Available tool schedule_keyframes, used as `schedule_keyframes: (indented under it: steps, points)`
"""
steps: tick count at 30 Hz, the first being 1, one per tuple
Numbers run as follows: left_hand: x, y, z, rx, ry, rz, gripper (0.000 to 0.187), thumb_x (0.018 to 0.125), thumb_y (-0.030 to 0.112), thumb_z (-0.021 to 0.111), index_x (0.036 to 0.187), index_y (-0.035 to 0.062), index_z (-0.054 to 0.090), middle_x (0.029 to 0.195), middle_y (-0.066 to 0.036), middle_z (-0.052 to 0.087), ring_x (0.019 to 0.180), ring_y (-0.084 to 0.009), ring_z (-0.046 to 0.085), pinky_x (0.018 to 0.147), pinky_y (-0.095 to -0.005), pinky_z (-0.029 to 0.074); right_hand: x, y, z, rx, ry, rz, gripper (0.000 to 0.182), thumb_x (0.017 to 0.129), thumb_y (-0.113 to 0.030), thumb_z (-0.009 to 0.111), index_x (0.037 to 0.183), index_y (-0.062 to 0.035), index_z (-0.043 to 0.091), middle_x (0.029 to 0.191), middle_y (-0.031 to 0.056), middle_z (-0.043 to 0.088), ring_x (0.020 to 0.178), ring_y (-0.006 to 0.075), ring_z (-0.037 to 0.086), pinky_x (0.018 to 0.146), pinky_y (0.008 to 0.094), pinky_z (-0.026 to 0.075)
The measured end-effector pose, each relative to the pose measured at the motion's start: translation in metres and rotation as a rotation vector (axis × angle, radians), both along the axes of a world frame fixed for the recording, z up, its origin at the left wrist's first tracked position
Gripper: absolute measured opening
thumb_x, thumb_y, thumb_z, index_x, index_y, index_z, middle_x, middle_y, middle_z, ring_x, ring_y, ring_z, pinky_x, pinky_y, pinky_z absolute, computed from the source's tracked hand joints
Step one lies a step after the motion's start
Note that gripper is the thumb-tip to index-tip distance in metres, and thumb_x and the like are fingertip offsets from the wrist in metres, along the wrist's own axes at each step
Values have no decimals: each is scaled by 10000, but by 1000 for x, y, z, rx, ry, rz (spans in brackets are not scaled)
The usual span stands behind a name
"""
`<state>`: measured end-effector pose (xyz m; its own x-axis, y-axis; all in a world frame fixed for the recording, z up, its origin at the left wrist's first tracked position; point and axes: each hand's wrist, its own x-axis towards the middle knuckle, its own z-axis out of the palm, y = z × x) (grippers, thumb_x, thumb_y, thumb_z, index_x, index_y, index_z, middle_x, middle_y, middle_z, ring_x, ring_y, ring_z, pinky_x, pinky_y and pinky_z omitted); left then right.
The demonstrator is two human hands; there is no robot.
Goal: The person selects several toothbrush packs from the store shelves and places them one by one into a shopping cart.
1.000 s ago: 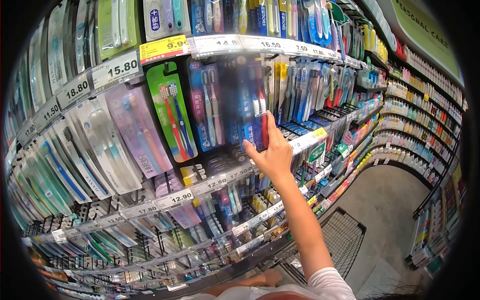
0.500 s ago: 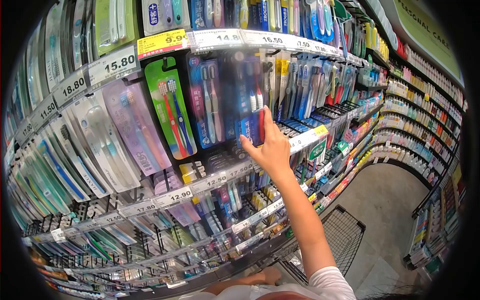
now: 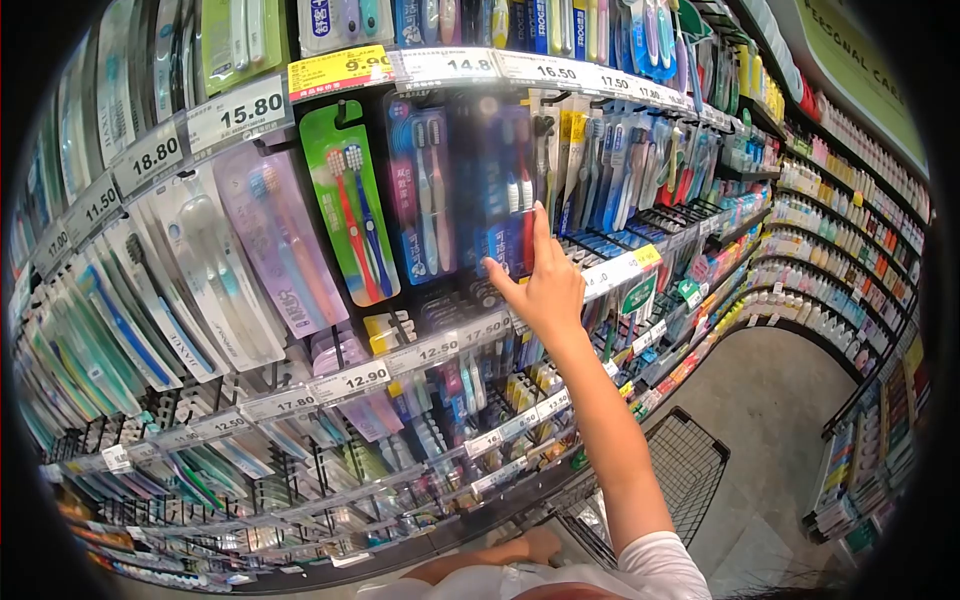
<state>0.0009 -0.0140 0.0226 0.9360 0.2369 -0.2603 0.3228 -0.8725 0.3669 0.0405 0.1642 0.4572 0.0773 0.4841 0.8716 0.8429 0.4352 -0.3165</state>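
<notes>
Blue toothbrush pack (image 3: 503, 190) on its peg sits pinched in the right hand (image 3: 545, 290) grip.

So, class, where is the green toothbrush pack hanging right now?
In the head view, the green toothbrush pack hangs upper left of centre, beneath the yellow price tag, left of the raised right hand.

Toothbrush pack (image 3: 505, 200) hanging on rack (image 3: 330, 420) behind right hand (image 3: 545, 290), price tags (image 3: 430, 350) below, cart (image 3: 680, 475) bottom right, left hand (image 3: 540, 545) on its handle.
</notes>
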Motion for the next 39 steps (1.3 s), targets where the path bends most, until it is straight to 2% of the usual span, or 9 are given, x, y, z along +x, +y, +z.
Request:
schedule_keyframes:
  steps: [2,5,11,18,20,22,24,26,39]
  points:
    - [-1,0,-4,15,-21,12,377,564,250,662,914,112,685,792,-138,658,789,-323,631,692,-426,501,-2,-1,0,-3,10,3,881,702,-471,681,1360,-20,306,797,171,592,639,325,602,533,397,464]
    - [-1,1,-24,-11,-105,36,440,577,465,687,757,65,672,779,-164,643,786,-353,621,683,-447,493,-5,-6,1,-31,26,2,885,697,-480,687,1341,2,317,812,187,602,663,333,608,542,403,465]
    - [-2,1,-25,-29,-112,37,533,625,562,655,760,47,672,787,-179,639,788,-364,618,680,-454,492,-8,-2,-7,35,40,68,875,689,-436,705,1317,38,321,878,221,614,740,357,617,629,415,481]
    - [-2,-1,-23,-36,-105,68,533,620,556,663,757,41,672,774,-184,640,771,-367,622,671,-453,495,-3,-1,-6,163,65,77,872,680,-361,726,1325,51,308,880,203,609,760,335,613,677,387,481]
    - [-15,-6,33,-20,-148,77,530,619,553,666,758,41,672,766,-183,640,765,-367,623,670,-453,496,-6,-14,0,187,41,108,875,673,-344,731,1328,54,309,851,188,605,727,321,607,659,374,478]
    - [-19,-7,43,-6,-182,73,534,615,557,670,754,41,670,761,-182,640,761,-367,624,670,-454,497,-12,-23,7,216,-3,150,877,668,-340,730,1328,57,311,843,186,604,714,316,604,650,368,477]
    - [-15,-5,19,-15,-182,75,536,611,559,673,743,40,667,749,-181,638,751,-369,623,666,-455,495,-21,-24,13,275,-27,204,862,659,-329,722,1312,74,330,807,181,597,684,308,598,634,363,477]
    - [-11,-4,5,-20,-164,67,535,611,560,673,740,40,666,746,-181,637,748,-369,622,664,-455,494,-28,-22,18,226,-16,211,857,657,-335,720,1303,82,339,802,183,597,684,309,602,631,364,480]
    - [-6,2,-3,-44,-136,23,534,614,563,669,717,39,661,722,-181,631,729,-371,619,651,-459,487,-44,-21,19,168,-39,215,842,661,-362,709,1285,84,362,792,189,606,664,310,619,613,358,495]
